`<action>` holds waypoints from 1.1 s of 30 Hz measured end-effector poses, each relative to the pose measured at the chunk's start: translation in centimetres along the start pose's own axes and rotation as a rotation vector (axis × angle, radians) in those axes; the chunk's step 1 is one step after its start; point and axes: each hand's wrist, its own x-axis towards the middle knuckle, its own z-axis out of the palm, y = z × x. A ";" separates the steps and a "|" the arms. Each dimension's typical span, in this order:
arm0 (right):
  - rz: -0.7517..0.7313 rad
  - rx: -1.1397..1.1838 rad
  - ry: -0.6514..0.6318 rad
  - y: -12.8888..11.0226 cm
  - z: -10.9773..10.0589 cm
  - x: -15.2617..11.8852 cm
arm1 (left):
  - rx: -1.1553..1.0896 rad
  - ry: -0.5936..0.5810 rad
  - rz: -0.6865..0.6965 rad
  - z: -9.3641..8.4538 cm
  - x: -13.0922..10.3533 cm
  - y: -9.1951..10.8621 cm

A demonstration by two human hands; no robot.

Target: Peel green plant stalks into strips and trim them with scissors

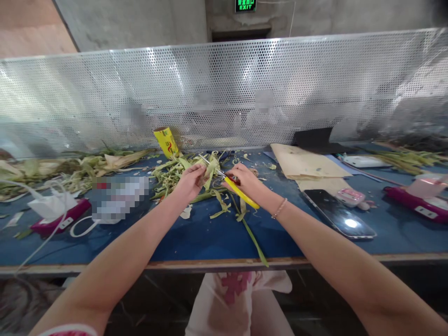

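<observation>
My left hand (194,178) is closed on a bunch of pale green, husk-like leaves (211,169) above the middle of the table. Fingers of my right hand (248,181) wrap round a pair of shears (242,192) with yellow and red handles. Their metal blades point up and left and reach the bunch beside my left fingertips; leaves partly hide them. Under and around both hands lies a heap of cut green strips (167,176). One long green strip (255,240) trails toward the table's front edge.
A yellow printed tube (165,141) leans behind the heap, before a perforated metal screen (224,88). To the right lie brown paper (310,161), a phone (338,213) and a purple power strip (416,203). Another purple strip (68,217) with white plugs, cables and more leaves (119,161) lie left.
</observation>
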 end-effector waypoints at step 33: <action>-0.251 0.068 -0.004 1.0 -1.0 0.0 | 1.257 -0.301 0.658 0.1 -0.6 -0.9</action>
